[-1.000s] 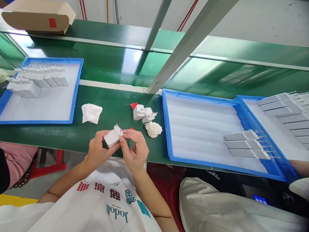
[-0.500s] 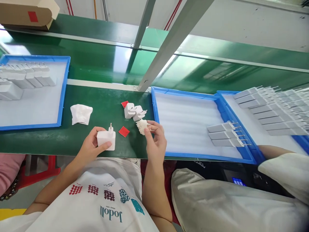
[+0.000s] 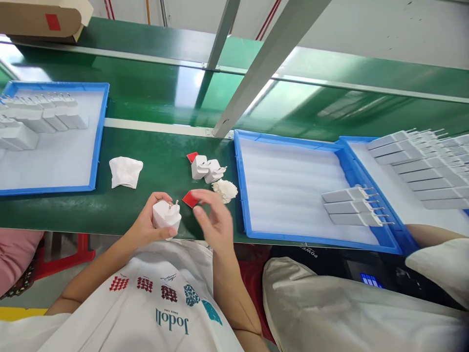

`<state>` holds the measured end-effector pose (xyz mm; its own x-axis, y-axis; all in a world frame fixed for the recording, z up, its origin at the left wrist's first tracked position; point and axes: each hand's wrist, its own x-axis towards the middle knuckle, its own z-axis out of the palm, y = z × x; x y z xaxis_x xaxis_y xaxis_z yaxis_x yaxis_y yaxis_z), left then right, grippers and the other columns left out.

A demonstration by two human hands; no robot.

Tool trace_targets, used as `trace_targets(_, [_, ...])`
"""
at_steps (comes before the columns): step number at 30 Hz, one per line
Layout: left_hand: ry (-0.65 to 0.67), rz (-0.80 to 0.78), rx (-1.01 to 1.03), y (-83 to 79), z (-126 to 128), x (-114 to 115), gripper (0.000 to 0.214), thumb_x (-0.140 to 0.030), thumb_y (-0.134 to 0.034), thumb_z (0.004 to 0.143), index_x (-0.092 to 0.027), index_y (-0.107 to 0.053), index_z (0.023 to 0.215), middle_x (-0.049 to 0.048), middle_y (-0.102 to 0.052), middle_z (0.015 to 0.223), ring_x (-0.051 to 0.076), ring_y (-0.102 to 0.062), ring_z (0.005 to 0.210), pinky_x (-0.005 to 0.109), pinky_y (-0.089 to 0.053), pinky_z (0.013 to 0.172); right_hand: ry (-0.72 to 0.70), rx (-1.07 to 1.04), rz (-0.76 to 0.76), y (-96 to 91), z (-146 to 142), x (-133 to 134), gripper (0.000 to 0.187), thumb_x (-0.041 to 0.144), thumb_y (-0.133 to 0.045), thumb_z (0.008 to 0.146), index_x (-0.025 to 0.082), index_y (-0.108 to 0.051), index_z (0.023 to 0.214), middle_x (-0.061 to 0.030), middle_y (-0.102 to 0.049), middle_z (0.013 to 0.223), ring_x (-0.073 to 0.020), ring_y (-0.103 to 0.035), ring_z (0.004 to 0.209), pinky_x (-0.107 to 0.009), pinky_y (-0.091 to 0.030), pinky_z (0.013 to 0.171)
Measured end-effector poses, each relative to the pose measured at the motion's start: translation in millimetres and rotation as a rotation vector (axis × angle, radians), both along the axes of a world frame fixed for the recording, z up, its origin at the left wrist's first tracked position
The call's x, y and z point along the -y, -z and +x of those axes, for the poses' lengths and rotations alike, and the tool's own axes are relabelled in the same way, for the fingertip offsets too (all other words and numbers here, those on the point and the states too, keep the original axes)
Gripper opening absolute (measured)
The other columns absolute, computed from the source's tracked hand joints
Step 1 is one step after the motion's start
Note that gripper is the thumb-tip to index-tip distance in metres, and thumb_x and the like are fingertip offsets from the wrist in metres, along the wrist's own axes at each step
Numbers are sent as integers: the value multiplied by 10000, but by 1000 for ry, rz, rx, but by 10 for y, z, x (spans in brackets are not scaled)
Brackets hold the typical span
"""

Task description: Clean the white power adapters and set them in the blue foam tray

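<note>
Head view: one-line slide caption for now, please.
Left hand holds a white plug adapter; the open right hand is near a red square.

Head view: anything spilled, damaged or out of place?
No spill or damage visible. Mildly odd: two white plug chargers sit loose on the green workbench, outside the blue trays, where similar ones sit in rows. Beside them is an irregular off-white lump; I can't tell what it is.
</note>
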<state>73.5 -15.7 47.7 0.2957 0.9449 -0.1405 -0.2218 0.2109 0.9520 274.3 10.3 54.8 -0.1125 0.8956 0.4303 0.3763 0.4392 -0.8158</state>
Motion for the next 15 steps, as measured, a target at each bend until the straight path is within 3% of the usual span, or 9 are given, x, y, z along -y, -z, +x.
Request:
trace_targets(2, [13, 53, 74, 9, 31, -9, 667, -468, -883, 651, -294, -454, 1131, 11, -587, 978, 134, -584, 719, 221, -474, 596, -235, -110, -40, -50, -158, 89, 218, 325, -519, 999, 265, -690, 1121, -77, -736, 1156, -235, -676, 1096, -438, -570, 917])
trace_targets(3, [-11, 93, 96, 10, 46, -14, 670, -492, -885, 644, -295, -457, 1120, 16, -597, 1006, 142, -597, 751, 229, -489, 620, -270, -161, -43, -66, -222, 121, 223, 317, -508, 1006, 267, -704, 1100, -71, -746, 1140, -230, -687, 1074, -438, -579, 907])
trace_targets(6, [-103, 202, 65, 14, 71, -12, 616, -581, -834, 696, -286, -540, 1149, 60, -626, 1151, 204, -633, 993, 286, -542, 802, -151, -273, 18, -109, -348, 184, 208, 277, -528, 999, 270, -731, 1047, -60, -762, 1069, -221, -697, 998, -440, -587, 873])
trace_targets(10, [-42, 127, 24, 51, 51, 57, 594, -607, -593, 912, -305, -526, 1418, 105, -532, 1473, 279, -523, 1349, 406, -469, 1089, 12, -227, 104, -209, -430, 231, 173, 219, -617, 948, 285, -740, 1050, -55, -765, 1059, -232, -672, 1027, -487, -557, 952])
trace_targets(13, [-23, 85, 22, 71, 22, 106, 611, -626, -533, 934, -317, -511, 1461, 84, -456, 1564, 303, -453, 1432, 460, -421, 1156, 38, -199, 112, -286, -465, 250, 127, 205, -666, 915, 280, -733, 993, -42, -775, 988, -236, -675, 999, -497, -555, 961])
trace_targets(15, [-37, 101, -20, 61, 5, 115, 616, -642, -540, 924, -299, -549, 1436, 94, -468, 1556, 310, -495, 1395, 470, -430, 1146, 49, -215, 126, -313, -470, 250, 99, 190, -687, 900, 275, -718, 941, -25, -773, 923, -228, -675, 951, -477, -561, 923])
